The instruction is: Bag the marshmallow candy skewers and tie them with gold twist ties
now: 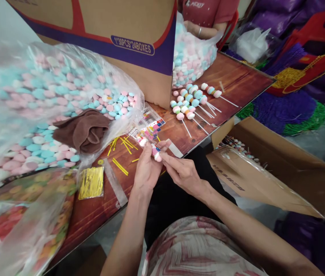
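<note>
At the table's front edge, my left hand (147, 168) is closed around a candy skewer (157, 156) in a printed clear wrapper. My right hand (181, 168) pinches the near end of the same wrapped skewer, its fingertips close to my left thumb. Just beyond my hands lie more printed clear wrappers (151, 122). Loose yellow twist ties (120, 166) are scattered left of my left hand, beside a pack of yellow ties (91, 183). Several unwrapped candy skewers (192, 97) with white sticks are piled on the table (244, 82) beyond my right hand.
Large clear bags of pastel candies (61, 90) fill the left, with a brown cloth (83, 130) on them. A big carton (139, 23) stands at the back. An open box (280, 168) holding skewers is below right. Across the table sits a person (211, 17) beside another candy bag (192, 53).
</note>
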`<state>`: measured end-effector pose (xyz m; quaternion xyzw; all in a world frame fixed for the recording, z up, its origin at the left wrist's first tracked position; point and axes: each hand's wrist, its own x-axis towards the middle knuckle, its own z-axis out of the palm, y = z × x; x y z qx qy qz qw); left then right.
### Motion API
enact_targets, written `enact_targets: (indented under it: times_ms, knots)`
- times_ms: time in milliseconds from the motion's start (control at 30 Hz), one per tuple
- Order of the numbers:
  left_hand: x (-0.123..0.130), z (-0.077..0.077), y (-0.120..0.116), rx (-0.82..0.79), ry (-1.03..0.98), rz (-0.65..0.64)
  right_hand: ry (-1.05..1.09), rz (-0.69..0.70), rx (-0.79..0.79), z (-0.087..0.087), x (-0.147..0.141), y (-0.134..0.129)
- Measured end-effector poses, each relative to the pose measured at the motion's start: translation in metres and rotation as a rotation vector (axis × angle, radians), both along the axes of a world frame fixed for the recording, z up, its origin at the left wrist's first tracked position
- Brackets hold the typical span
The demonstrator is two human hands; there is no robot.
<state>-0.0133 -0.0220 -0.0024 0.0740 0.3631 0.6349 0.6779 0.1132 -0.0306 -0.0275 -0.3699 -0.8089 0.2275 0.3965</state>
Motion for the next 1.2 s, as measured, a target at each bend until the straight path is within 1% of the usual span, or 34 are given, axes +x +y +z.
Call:
enact_targets:
  times_ms: [100,233,333,433,500,533,633,700,767,867,933,1033,1200]
  knots:
    - [0.001,-0.001,0.001,0.018,-0.018,-0.015,0.143,-0.027,-0.173,0.007,-0.002,-0.003]
    - [-0.002,-0.004,0.005,0.050,0.005,0.084,0.269,-0.083,-0.351,0.012,-0.001,-0.008]
    - [-0.005,-0.005,0.008,0.053,0.032,0.117,0.335,-0.134,-0.548,0.015,-0.001,-0.012]
    - [-0.002,-0.005,0.008,0.056,0.063,0.106,0.518,-0.090,-0.805,0.019,-0.006,-0.013]
    - [0.001,-0.004,0.006,0.068,0.084,0.046,0.639,-0.076,-0.902,0.022,-0.012,-0.013]
    - [0.004,-0.004,0.005,0.071,0.089,-0.001,0.680,-0.084,-0.911,0.023,-0.016,-0.012]
    - [0.007,-0.002,0.001,0.060,0.083,-0.144,0.727,-0.125,-0.865,0.025,-0.022,-0.008]
    - [0.004,-0.001,0.000,0.037,0.068,-0.193,0.722,-0.123,-0.854,0.025,-0.021,-0.007]
    - [-0.003,0.000,0.003,0.013,0.052,-0.174,0.708,-0.117,-0.867,0.024,-0.016,-0.007]
    - [-0.013,0.000,0.008,0.006,0.062,-0.033,0.682,-0.119,-0.900,0.022,-0.009,-0.009]
    - [-0.015,-0.002,0.009,0.020,0.095,0.024,0.653,-0.092,-0.925,0.022,-0.008,-0.010]
    - [-0.009,-0.003,0.008,0.048,0.155,-0.018,0.644,-0.065,-0.936,0.023,-0.012,-0.008]
    - [-0.001,-0.002,0.002,0.099,0.164,-0.108,0.691,-0.112,-0.879,0.027,-0.021,-0.003]
